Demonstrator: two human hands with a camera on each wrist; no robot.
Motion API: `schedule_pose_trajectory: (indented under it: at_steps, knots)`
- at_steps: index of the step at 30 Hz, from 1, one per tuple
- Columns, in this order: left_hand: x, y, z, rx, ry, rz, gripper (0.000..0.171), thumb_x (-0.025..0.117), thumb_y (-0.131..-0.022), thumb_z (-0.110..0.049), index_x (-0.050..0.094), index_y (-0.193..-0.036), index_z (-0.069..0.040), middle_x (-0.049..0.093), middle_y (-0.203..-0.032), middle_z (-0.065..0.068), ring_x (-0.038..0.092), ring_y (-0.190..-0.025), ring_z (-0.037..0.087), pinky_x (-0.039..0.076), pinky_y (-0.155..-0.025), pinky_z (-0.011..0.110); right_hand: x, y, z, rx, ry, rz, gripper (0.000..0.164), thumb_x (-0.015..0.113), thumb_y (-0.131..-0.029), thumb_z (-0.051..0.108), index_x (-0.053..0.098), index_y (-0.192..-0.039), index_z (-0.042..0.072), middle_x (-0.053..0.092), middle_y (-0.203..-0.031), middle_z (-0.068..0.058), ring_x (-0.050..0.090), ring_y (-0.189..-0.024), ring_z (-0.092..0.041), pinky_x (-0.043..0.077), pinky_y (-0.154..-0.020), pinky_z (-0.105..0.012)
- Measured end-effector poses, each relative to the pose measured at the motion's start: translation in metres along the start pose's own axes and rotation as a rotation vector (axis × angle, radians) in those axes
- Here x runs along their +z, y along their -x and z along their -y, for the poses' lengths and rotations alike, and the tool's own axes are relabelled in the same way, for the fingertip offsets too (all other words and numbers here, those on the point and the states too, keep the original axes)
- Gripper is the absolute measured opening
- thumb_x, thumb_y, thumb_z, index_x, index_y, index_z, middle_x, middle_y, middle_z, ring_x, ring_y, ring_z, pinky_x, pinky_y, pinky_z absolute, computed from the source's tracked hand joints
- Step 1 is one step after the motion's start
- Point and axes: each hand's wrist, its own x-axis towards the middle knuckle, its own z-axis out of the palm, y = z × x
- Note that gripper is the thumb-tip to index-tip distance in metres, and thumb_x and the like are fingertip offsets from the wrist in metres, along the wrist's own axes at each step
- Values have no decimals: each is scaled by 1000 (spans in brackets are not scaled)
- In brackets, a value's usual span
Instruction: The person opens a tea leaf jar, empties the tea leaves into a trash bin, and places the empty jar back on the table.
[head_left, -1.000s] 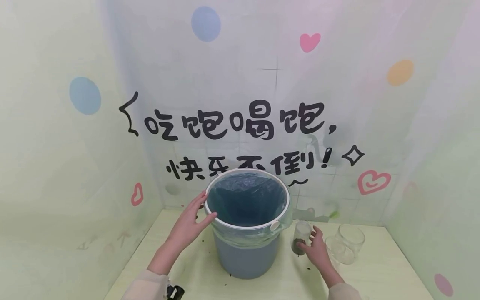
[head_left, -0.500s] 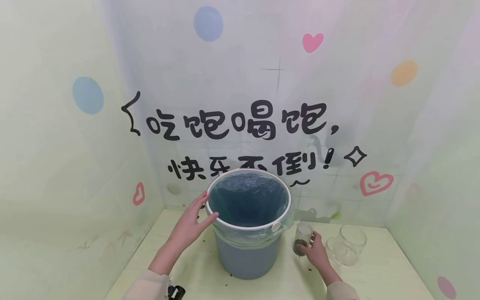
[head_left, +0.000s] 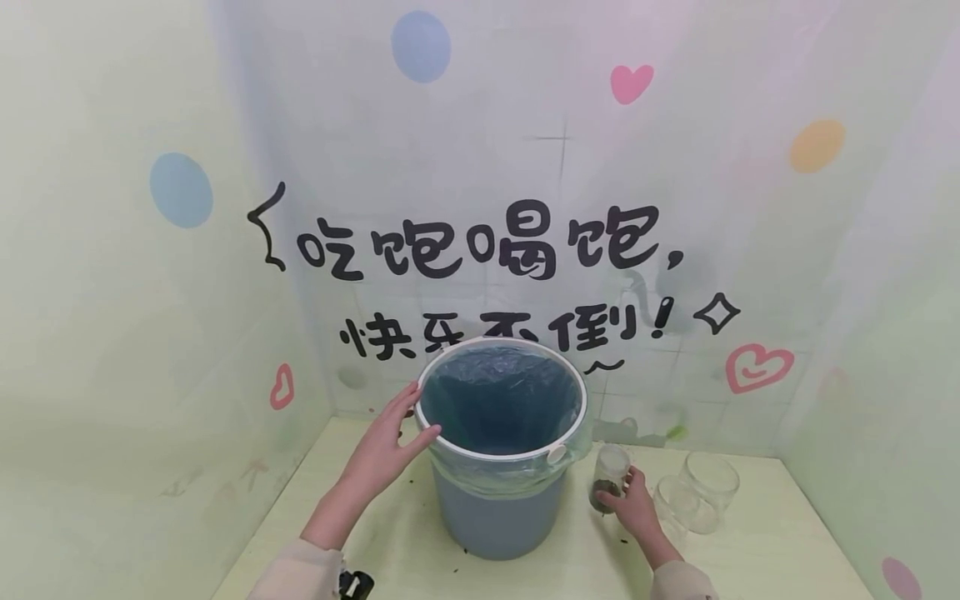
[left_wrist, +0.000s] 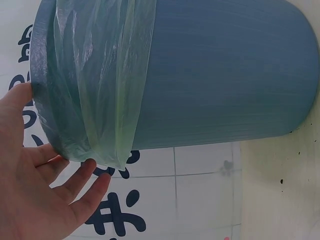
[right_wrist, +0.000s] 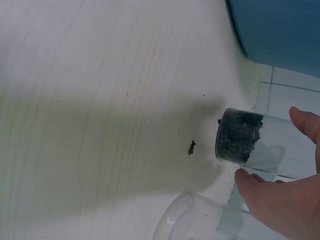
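Observation:
A blue bin (head_left: 495,521) stands on the table, a translucent green bag (head_left: 487,479) lining it and folded over the white rim. My left hand (head_left: 378,450) rests on the bin's left side, fingers and thumb spread along the rim; in the left wrist view its fingertips touch the bag. To the right of the bin, my right hand (head_left: 637,504) has thumb and fingers round a slim clear glass (head_left: 612,462). Dark loose bits (right_wrist: 240,136) fill the lower part of this upright glass. Whether the right thumb presses on it is hard to tell.
Several clear glasses (head_left: 708,483) stand close together right of my right hand. Dark crumbs (right_wrist: 191,147) lie scattered on the pale table (head_left: 787,550). A printed wall sheet (head_left: 480,167) closes off the back, with side walls left and right.
The whole head view has shifted slightly to the right. Fingers of my right hand sit a little closer to the slim glass. My left hand keeps its place on the bin.

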Motion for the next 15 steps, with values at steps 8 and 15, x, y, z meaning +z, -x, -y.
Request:
schedule_pose_trajectory:
  at_steps: [8, 15]
  knots:
    - [1, 1, -1, -1, 5, -6, 79, 66, -93, -45, 34, -155, -8, 25, -166, 8, 37, -147, 33, 43, -113, 53, 0, -2, -4, 5, 20, 12, 77, 68, -88, 8, 20, -141, -21, 31, -142, -50, 37, -129, -65, 42, -105, -66]
    - [0, 2, -2, -8, -2, -13, 78, 66, -93, -45, 35, -155, -9, 26, -166, 8, 44, -142, 36, 43, -111, 57, 1, -4, -6, 17, 68, 30, 74, 68, -91, 11, 24, -140, -20, 32, -143, -47, 37, -130, -64, 40, -106, -67]
